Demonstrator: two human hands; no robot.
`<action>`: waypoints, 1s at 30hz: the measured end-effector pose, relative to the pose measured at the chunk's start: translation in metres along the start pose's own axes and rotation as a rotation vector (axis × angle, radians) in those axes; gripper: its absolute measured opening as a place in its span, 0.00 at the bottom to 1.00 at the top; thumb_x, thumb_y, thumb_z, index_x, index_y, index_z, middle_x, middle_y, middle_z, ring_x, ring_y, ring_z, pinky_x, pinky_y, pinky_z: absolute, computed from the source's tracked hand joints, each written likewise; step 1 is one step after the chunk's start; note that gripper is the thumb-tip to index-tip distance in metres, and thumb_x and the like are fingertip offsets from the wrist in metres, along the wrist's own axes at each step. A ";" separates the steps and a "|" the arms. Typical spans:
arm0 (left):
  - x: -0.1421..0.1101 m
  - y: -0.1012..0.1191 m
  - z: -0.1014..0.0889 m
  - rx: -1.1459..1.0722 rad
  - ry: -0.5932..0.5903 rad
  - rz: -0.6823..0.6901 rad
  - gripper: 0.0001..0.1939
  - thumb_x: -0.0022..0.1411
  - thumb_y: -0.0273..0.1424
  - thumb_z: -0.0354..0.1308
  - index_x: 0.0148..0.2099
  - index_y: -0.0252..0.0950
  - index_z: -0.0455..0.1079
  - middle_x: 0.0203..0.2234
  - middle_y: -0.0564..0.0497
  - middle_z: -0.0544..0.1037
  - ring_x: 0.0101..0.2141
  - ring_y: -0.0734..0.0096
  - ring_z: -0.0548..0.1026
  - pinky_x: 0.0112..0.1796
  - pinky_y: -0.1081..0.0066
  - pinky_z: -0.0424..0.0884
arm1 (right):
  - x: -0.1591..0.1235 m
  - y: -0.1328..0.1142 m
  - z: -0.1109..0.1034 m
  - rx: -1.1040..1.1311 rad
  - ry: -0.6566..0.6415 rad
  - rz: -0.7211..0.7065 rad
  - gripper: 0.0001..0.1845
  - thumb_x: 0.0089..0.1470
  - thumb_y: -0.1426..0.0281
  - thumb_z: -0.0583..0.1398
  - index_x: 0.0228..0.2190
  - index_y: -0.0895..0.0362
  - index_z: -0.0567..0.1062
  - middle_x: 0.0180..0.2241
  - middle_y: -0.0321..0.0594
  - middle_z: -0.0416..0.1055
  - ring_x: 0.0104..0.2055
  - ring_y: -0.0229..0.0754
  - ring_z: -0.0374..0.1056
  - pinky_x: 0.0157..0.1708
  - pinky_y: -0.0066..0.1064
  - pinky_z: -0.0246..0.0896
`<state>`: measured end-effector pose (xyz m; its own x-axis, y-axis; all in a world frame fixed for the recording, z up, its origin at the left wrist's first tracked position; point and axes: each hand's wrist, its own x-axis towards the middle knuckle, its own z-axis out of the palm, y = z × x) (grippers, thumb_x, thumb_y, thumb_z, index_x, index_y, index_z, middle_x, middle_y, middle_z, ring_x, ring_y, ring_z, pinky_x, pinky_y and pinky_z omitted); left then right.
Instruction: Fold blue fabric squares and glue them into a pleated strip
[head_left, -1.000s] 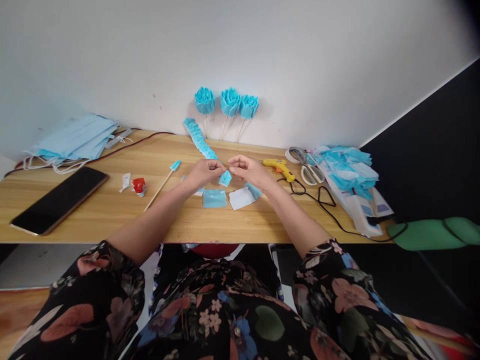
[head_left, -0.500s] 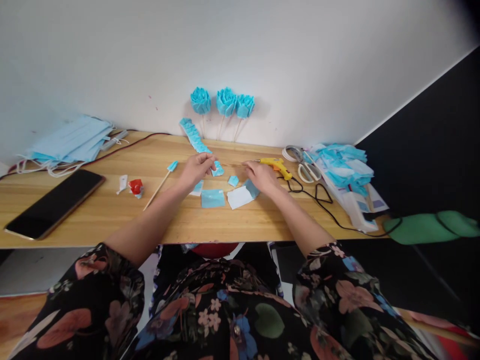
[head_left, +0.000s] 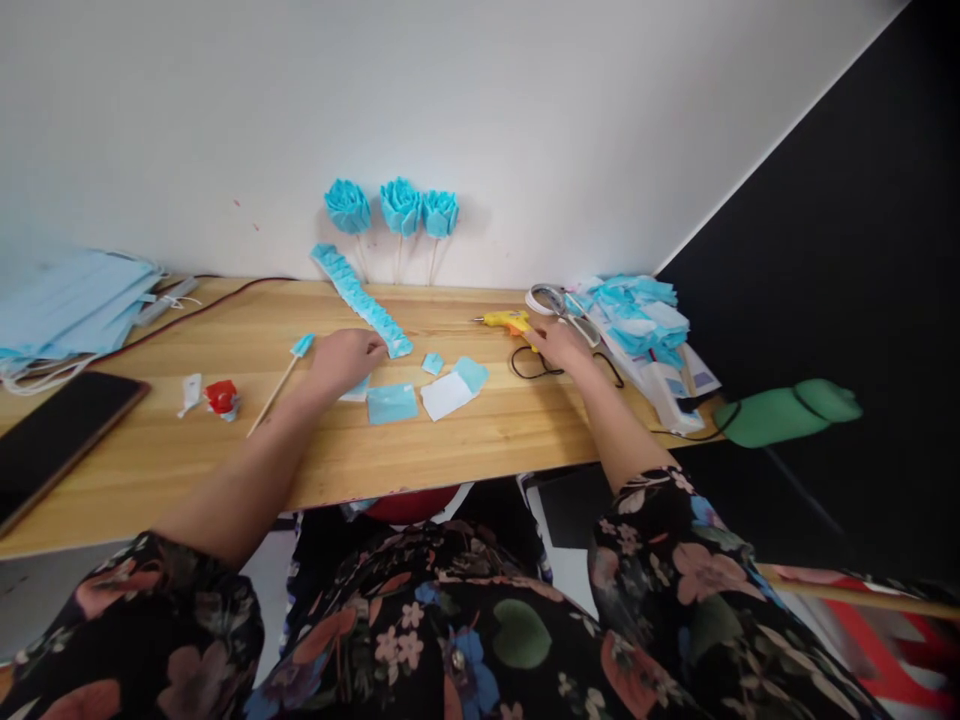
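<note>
Folded piece (head_left: 432,363) lies released; right hand (head_left: 562,345) now reaches glue gun (head_left: 507,319), left hand (head_left: 347,361) nears pleated strip (head_left: 361,298), both grips unclear

The yellow glue gun (head_left: 501,319) points its nozzle left; the blue strip (head_left: 360,298) (pleated along its length) slants down rightward

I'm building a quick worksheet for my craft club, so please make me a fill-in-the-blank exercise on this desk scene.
1. At the wall stand ____ blue flowers.
2. The right hand is at the handle of a ____ glue gun.
3. The crumpled wrapper beside the white scrap is mostly ____.
4. The phone is cut off by the picture's ____ edge.

Missing words: three; yellow; red; left.
</note>
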<state>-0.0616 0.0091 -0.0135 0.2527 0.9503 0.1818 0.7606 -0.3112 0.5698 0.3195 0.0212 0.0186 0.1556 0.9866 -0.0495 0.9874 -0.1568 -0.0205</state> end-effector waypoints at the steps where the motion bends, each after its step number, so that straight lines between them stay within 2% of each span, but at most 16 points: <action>1: -0.001 0.003 0.000 0.048 0.002 -0.008 0.12 0.59 0.34 0.54 0.29 0.40 0.77 0.24 0.47 0.80 0.31 0.60 0.75 0.32 0.68 0.62 | 0.001 -0.002 0.003 -0.005 -0.007 0.004 0.27 0.63 0.53 0.55 0.47 0.62 0.80 0.46 0.61 0.79 0.49 0.58 0.75 0.46 0.40 0.66; 4: -0.004 0.011 -0.001 0.159 -0.046 0.023 0.15 0.62 0.33 0.51 0.34 0.41 0.80 0.32 0.46 0.83 0.34 0.60 0.77 0.34 0.68 0.65 | 0.006 -0.007 0.011 0.062 0.001 -0.009 0.24 0.60 0.57 0.58 0.51 0.58 0.77 0.46 0.55 0.80 0.47 0.56 0.75 0.44 0.39 0.66; 7: -0.005 0.016 -0.002 0.196 -0.093 0.063 0.19 0.65 0.33 0.48 0.45 0.43 0.81 0.45 0.47 0.84 0.42 0.57 0.79 0.39 0.67 0.68 | 0.015 -0.005 0.019 0.220 0.059 -0.020 0.21 0.58 0.64 0.59 0.51 0.60 0.76 0.45 0.55 0.79 0.46 0.55 0.75 0.45 0.40 0.66; 10: -0.005 0.017 -0.002 0.176 -0.127 0.080 0.21 0.67 0.33 0.46 0.51 0.44 0.79 0.50 0.48 0.82 0.47 0.56 0.79 0.44 0.66 0.70 | 0.020 -0.003 0.022 0.551 0.191 -0.046 0.25 0.54 0.66 0.60 0.52 0.62 0.72 0.48 0.54 0.77 0.47 0.52 0.74 0.47 0.41 0.68; 13: -0.005 0.020 -0.004 0.166 -0.140 0.035 0.21 0.66 0.30 0.46 0.49 0.41 0.80 0.50 0.47 0.82 0.47 0.56 0.79 0.47 0.65 0.70 | 0.011 -0.005 0.013 0.984 0.289 -0.074 0.27 0.49 0.63 0.63 0.51 0.57 0.69 0.46 0.47 0.76 0.42 0.44 0.73 0.44 0.37 0.70; 14: -0.005 0.021 -0.004 0.161 -0.141 0.015 0.21 0.65 0.29 0.46 0.48 0.41 0.80 0.50 0.47 0.82 0.47 0.56 0.79 0.47 0.65 0.70 | 0.005 -0.007 0.008 1.105 0.255 -0.100 0.27 0.48 0.61 0.64 0.49 0.55 0.70 0.43 0.43 0.75 0.38 0.41 0.72 0.42 0.36 0.70; 16: -0.006 0.024 -0.006 0.155 -0.137 -0.012 0.21 0.64 0.27 0.46 0.48 0.41 0.80 0.50 0.48 0.82 0.47 0.57 0.79 0.46 0.65 0.70 | -0.010 -0.011 -0.003 1.282 0.036 -0.189 0.24 0.45 0.56 0.66 0.42 0.53 0.71 0.32 0.34 0.70 0.29 0.37 0.66 0.36 0.35 0.71; 17: -0.006 0.025 -0.006 0.156 -0.133 -0.016 0.21 0.64 0.27 0.46 0.49 0.41 0.79 0.50 0.48 0.82 0.47 0.57 0.79 0.46 0.65 0.71 | -0.017 -0.013 -0.008 1.336 -0.091 -0.209 0.23 0.45 0.54 0.66 0.39 0.53 0.72 0.26 0.31 0.65 0.26 0.36 0.63 0.33 0.35 0.70; 18: -0.006 0.026 -0.006 0.158 -0.130 -0.011 0.22 0.64 0.27 0.46 0.51 0.41 0.79 0.50 0.48 0.82 0.48 0.57 0.79 0.47 0.65 0.71 | -0.023 -0.015 -0.012 1.364 -0.200 -0.218 0.22 0.46 0.52 0.66 0.38 0.53 0.73 0.22 0.28 0.59 0.23 0.35 0.60 0.30 0.34 0.69; 20: -0.007 0.026 -0.005 0.161 -0.134 0.012 0.23 0.65 0.27 0.45 0.53 0.41 0.78 0.52 0.47 0.81 0.49 0.56 0.79 0.49 0.64 0.71 | -0.031 -0.021 -0.017 1.395 -0.311 -0.226 0.22 0.47 0.51 0.66 0.36 0.54 0.75 0.18 0.27 0.54 0.21 0.34 0.56 0.26 0.32 0.66; 21: -0.007 0.026 -0.005 0.162 -0.137 0.021 0.23 0.65 0.27 0.45 0.54 0.40 0.78 0.53 0.47 0.81 0.50 0.56 0.79 0.50 0.63 0.70 | -0.033 -0.025 -0.018 1.392 -0.323 -0.232 0.22 0.47 0.51 0.66 0.36 0.55 0.76 0.18 0.28 0.56 0.21 0.34 0.57 0.25 0.31 0.65; 23: -0.007 0.025 -0.003 0.165 -0.146 0.027 0.23 0.66 0.27 0.45 0.54 0.41 0.78 0.54 0.47 0.80 0.51 0.56 0.78 0.51 0.63 0.70 | -0.032 -0.034 -0.018 1.344 -0.315 -0.258 0.22 0.45 0.51 0.68 0.34 0.56 0.77 0.21 0.34 0.66 0.23 0.36 0.62 0.22 0.28 0.62; 26: -0.006 0.024 -0.002 0.173 -0.149 0.035 0.23 0.66 0.26 0.46 0.53 0.41 0.79 0.53 0.47 0.81 0.51 0.57 0.78 0.51 0.64 0.70 | -0.026 -0.054 -0.014 1.187 -0.335 -0.322 0.22 0.44 0.51 0.68 0.33 0.56 0.79 0.34 0.46 0.78 0.34 0.44 0.72 0.19 0.27 0.61; 28: -0.005 0.024 -0.001 0.170 -0.143 0.042 0.21 0.65 0.27 0.47 0.52 0.41 0.80 0.50 0.47 0.82 0.49 0.57 0.78 0.49 0.66 0.70 | -0.023 -0.069 -0.009 1.100 -0.347 -0.359 0.21 0.46 0.52 0.67 0.33 0.56 0.80 0.39 0.47 0.80 0.38 0.47 0.73 0.19 0.27 0.61; 30: -0.005 0.024 -0.001 0.154 -0.132 0.042 0.19 0.65 0.27 0.49 0.49 0.41 0.80 0.46 0.47 0.83 0.47 0.58 0.79 0.47 0.68 0.69 | -0.023 -0.082 -0.003 1.054 -0.330 -0.382 0.19 0.47 0.53 0.66 0.31 0.56 0.80 0.36 0.45 0.80 0.34 0.44 0.72 0.20 0.27 0.61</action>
<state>-0.0449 -0.0033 -0.0002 0.3546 0.9307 0.0901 0.8278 -0.3573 0.4326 0.2354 0.0115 0.0240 -0.3146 0.9423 -0.1147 0.4322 0.0346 -0.9011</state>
